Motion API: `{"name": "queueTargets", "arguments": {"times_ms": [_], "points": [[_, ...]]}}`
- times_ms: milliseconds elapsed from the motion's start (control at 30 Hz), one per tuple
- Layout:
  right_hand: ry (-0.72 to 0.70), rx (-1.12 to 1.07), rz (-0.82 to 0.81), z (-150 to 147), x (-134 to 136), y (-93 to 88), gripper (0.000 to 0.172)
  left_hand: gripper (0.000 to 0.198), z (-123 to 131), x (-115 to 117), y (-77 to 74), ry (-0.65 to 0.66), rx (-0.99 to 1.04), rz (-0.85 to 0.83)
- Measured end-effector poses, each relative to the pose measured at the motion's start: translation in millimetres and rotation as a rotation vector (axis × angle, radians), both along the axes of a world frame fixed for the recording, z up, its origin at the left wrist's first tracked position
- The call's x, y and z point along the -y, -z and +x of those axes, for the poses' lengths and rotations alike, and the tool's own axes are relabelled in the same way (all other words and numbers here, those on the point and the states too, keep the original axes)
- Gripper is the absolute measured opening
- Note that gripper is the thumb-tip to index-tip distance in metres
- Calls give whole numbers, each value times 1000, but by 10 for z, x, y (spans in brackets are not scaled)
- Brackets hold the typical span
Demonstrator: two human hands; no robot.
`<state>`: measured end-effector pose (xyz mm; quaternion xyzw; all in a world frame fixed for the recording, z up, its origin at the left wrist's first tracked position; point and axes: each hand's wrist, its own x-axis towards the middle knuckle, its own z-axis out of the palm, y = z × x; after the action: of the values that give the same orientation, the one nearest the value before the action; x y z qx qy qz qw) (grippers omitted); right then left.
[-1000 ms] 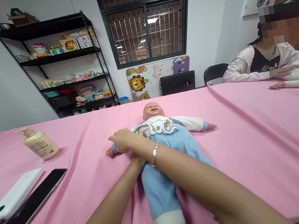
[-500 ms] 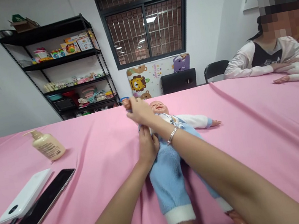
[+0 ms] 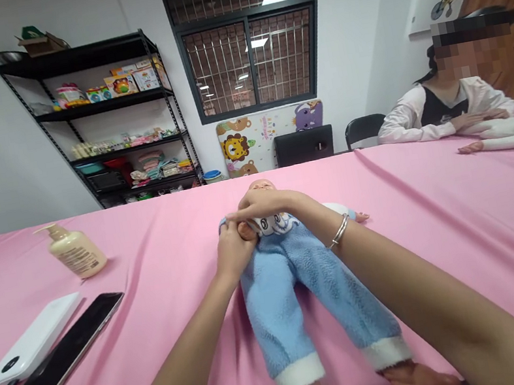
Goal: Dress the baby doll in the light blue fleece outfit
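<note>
A baby doll (image 3: 301,271) in blue fleece trousers and a white elephant top lies on its back on the pink table cloth (image 3: 468,235), head away from me. My left hand (image 3: 232,253) is closed around the doll's bent arm at its near shoulder. My right hand (image 3: 264,204), with a silver bracelet at the wrist, reaches across the doll's chest; its fingers pinch the doll's small hand just under the chin. The doll's other arm sticks out to the right on the cloth.
A cream pump bottle (image 3: 72,250), a white power bank (image 3: 29,342) and a black phone (image 3: 70,348) lie at left. Another person (image 3: 450,102) sits at the far right with a second doll (image 3: 511,138). Shelving (image 3: 109,119) and chairs stand behind the table.
My right hand lifted the doll's arm from out at the side up over its head, then brought it down folded onto the chest. My left hand shifted up to that arm.
</note>
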<state>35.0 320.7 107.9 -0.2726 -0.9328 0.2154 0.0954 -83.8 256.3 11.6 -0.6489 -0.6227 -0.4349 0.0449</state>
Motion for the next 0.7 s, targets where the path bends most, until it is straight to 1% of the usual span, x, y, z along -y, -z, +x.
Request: {"name": "queueTargets", "arguments": {"times_ms": [33,67,100,133,167,200,267,300,333,367,400,433,467,500,567,600,633,667,700], "points": [[8,29,63,-20,14,-13,47,13,-14,8,-21,20,-18,-80],[9,39,98,-46,17,-15,42,9,-28,16,-40,41,-23,-143],[3,20,85,-77,10,-7,37,7,-40,26,-56,51,-16,-179],[-6,-34,16,-109,-9,12,32,6,-48,37,-70,52,-2,-188],[-17,-118,-104,-140,-37,42,28,5,-53,48,-82,51,19,-170],[-24,-228,-259,-168,-75,83,23,7,-54,61,-93,63,49,-135],[-14,-497,-599,-212,-173,190,9,14,-47,84,-117,140,157,-55],[5,-633,-747,-227,-229,255,8,17,-45,91,-133,192,233,-30],[27,-756,-863,-236,-288,324,20,20,-51,93,-152,243,322,-7],[57,-860,-940,-241,-345,396,34,23,-68,88,-173,286,432,21],[97,-941,-977,-240,-399,468,47,26,-102,75,-192,312,563,55],[138,-990,-977,-237,-446,536,57,30,-154,53,-205,312,713,99],[173,-1007,-943,-231,-484,596,61,32,-224,22,-207,280,874,153],[209,-989,-879,-223,-511,643,62,33,-312,-14,-193,219,1031,199],[289,-864,-652,-200,-531,684,53,31,-520,-98,-111,41,1266,219],[324,-769,-503,-182,-526,674,46,29,-631,-140,-45,-55,1300,188],[345,-665,-355,-156,-516,644,41,27,-740,-179,32,-142,1279,150],[351,-570,-222,-121,-504,597,37,23,-843,-213,114,-223,1201,121],[341,-497,-119,-72,-495,538,37,19,-937,-239,192,-272,1084,101]]}}
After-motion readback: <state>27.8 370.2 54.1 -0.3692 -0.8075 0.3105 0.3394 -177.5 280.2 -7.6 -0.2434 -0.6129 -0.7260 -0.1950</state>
